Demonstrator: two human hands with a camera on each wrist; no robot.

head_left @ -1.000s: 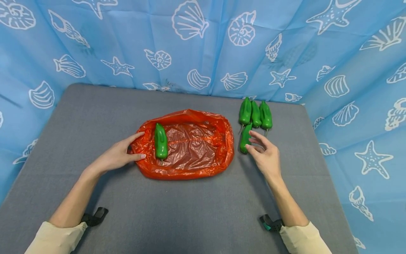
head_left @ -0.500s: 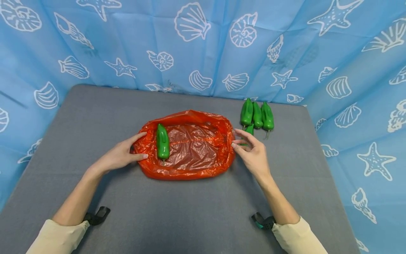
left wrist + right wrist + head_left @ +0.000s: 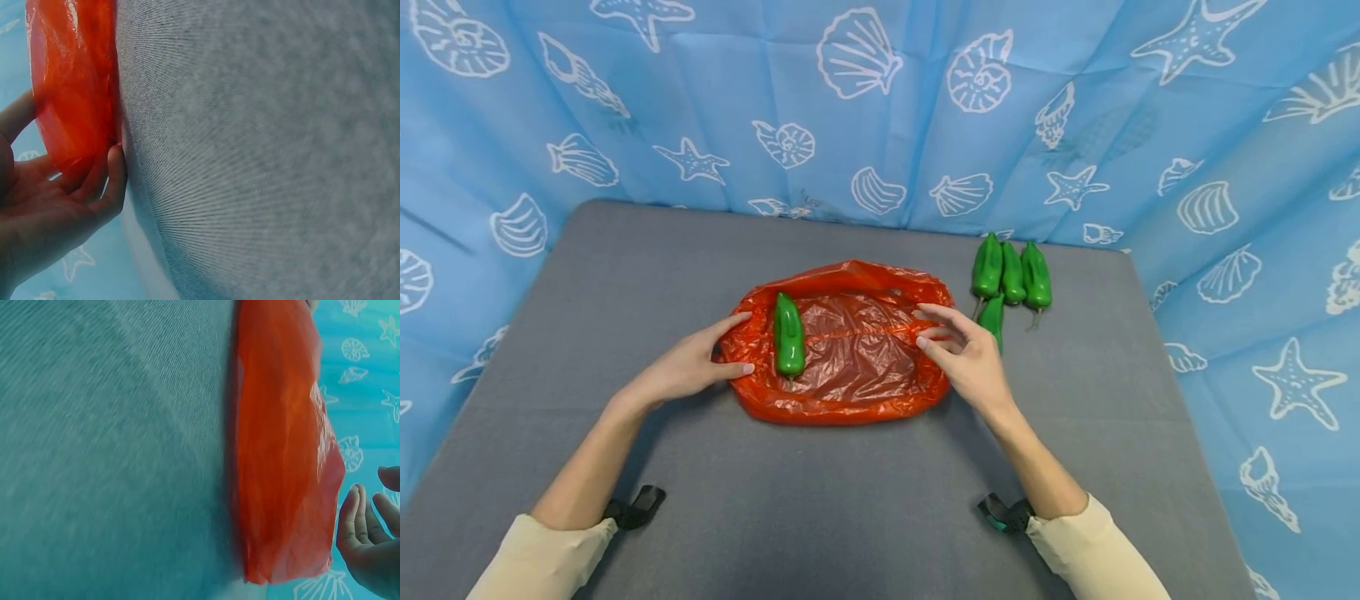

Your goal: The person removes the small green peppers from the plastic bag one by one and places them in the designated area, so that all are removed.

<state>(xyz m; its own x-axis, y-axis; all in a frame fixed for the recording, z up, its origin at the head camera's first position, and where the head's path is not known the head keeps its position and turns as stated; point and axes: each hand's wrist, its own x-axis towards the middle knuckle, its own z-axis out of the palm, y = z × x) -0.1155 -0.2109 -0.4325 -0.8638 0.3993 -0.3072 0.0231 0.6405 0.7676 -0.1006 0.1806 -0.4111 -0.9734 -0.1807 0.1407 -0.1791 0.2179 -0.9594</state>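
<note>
A red-orange plastic bag point(image 3: 850, 410) lies wide open on the table with its edge standing up all round. Inside, towards its left end, is one green pepper point(image 3: 790, 335). My left hand point(image 3: 681, 367) grips the bag's left end, its thumb over the rim and several fingers curled round the outside in the left wrist view. Over the bag's right end hovers my right hand point(image 3: 970, 360), fingers loosely bent, holding nothing. The right wrist view has this hand point(image 3: 375, 544) just apart from the bag's side point(image 3: 281, 456), with a gap between thumb and fingers.
Several more green peppers lie right of the bag: a row with a middle pepper point(image 3: 1012, 275) and, below it, another pepper point(image 3: 992, 315) partly behind my right hand. A grey cloth covers the table point(image 3: 820, 508). Behind hangs a blue curtain point(image 3: 910, 125) with shell prints.
My right hand has left the nearest loose pepper and moved left over the bag's right end, with nothing in it. The left hand keeps its grip. The view has shifted slightly.
</note>
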